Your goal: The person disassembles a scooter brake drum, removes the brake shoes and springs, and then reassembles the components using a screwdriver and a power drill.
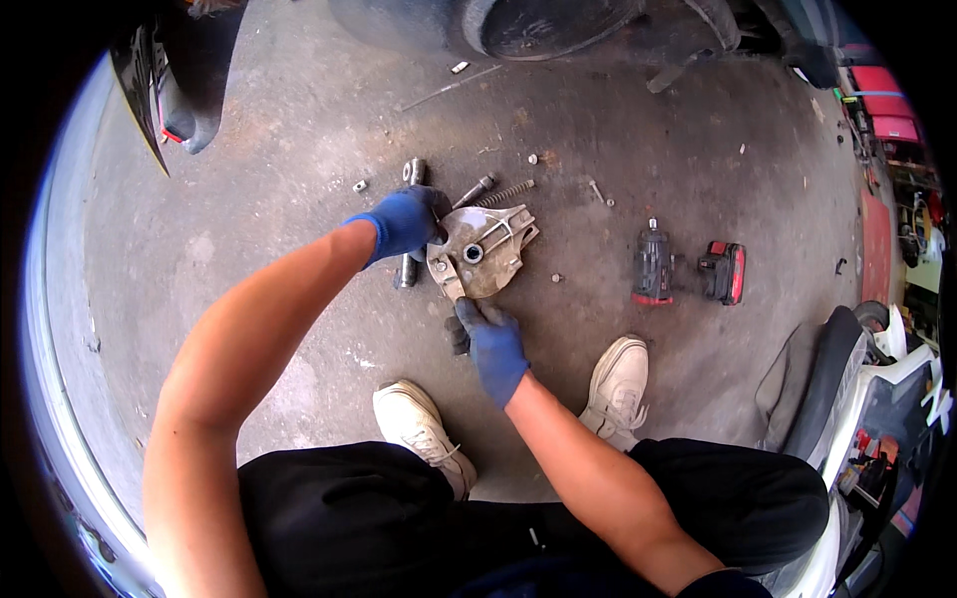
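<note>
A round, dull metal drum brake plate [490,276] with a centre hole and a short lever arm is held above the floor between my gloved hands. My left hand [404,221] is closed on its left rim, its fingertips partly hidden. Below, my right hand [492,349] grips the lever arm [453,282] at the plate's lower edge. A metal bar tool [413,170] lies partly under my left hand. Just past the plate are a coil spring [508,193] and a metal rod [475,191]. A dark cylindrical piece [458,337] sits beside my right hand.
To the right lie a black and red impact driver [653,261] and a battery pack [723,272]. Small nuts [557,278] and a bolt [596,187] are scattered on the concrete. A tyre [548,25] stands at the top; a white vehicle with a black seat [823,374] is at right.
</note>
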Motion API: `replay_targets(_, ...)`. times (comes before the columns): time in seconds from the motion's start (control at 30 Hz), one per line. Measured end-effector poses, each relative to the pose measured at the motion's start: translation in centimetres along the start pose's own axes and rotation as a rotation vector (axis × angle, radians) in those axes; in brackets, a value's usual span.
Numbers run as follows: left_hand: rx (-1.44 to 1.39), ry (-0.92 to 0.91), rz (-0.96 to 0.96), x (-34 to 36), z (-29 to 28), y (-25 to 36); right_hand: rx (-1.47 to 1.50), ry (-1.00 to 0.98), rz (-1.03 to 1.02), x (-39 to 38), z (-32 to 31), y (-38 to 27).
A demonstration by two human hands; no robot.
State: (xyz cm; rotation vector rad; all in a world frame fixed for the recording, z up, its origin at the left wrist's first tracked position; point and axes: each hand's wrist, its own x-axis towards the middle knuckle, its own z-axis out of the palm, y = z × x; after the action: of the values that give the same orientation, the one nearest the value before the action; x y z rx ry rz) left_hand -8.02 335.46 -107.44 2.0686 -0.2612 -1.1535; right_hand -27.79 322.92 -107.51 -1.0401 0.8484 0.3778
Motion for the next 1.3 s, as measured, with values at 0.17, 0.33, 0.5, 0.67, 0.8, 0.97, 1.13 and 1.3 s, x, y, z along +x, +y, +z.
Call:
replay_targets(0.17, 0.093, 0.101, 0.017, -0.9, 0.6, 0.8, -0.070, 0.015, -0.025, 0.1, -0.3, 0.3)
replay_targets(0.33, -0.075, 0.083, -0.003, -1.3, 0.9, 0.7, -0.119, 0.041, -0.058, 0.2, -0.6, 0.6)
replay_targets(0.5, 0.080, 0.084, 0.026, -1.2, 0.4, 0.1, -0.216, 0.059, -0.065, -0.2, -0.2, 0.7)
replay_targets(0.67, 0.303, 0.147, 0.144, -1.8, 0.5, -0.3, -0.127, 0.065, -0.016, 0.6, 0.0, 1.5)
replay_targets(0.8, 0.314, -0.114, 0.135, -4.3, 0.4, 3.5, -0.223, 0.105, -0.205, 1.4, -0.7, 2.9)
replay_targets(0.97, 0.441, -0.144, 0.189, -2.9, 0.1, 1.0, -0.212, 0.121, -0.086, 1.0, 0.6, 3.3)
replay_targets(1.13, 0.170, -0.251, 0.045, -2.6, -0.1, 2.0, -0.252, 0.143, -0.155, 1.8, -0.3, 4.1)
replay_targets(1.3, 0.182, -0.232, 0.110, -3.3, -0.4, 2.8, -0.304, 0.195, -0.298, 1.7, 0.0, 4.8)
